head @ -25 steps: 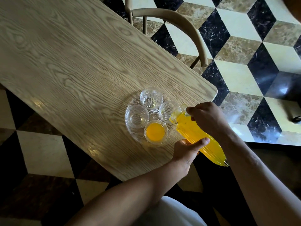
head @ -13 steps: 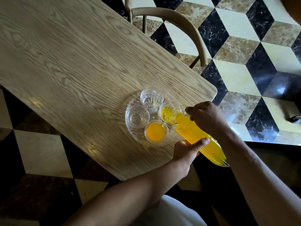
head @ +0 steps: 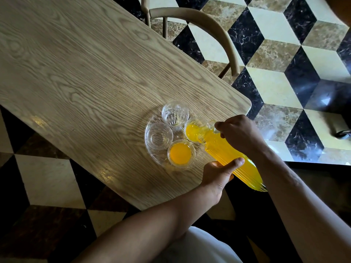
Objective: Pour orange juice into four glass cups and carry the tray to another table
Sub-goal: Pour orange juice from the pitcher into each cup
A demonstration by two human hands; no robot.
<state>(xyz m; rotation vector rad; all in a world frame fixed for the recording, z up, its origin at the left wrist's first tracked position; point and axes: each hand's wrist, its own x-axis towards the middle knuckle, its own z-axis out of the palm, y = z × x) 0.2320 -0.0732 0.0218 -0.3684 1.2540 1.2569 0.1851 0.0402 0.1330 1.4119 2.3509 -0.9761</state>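
Note:
A clear round glass tray sits near the table's right corner and holds several glass cups. The near cup is full of orange juice. The right cup is filling with juice. The far cup and the left cup hold no juice. A ribbed glass jug of orange juice is tilted, its mouth over the right cup. My right hand grips the jug near its neck. My left hand holds the jug's body from below.
The wooden table runs diagonally, its right corner just beyond the tray. A curved wooden chair back stands at the far side. The floor is a cube-pattern marble in black, cream and brown.
The jug has tipped further and its mouth has moved over the right cup. Juice now stands in that cup, which held none a second ago. Both hands keep their hold.

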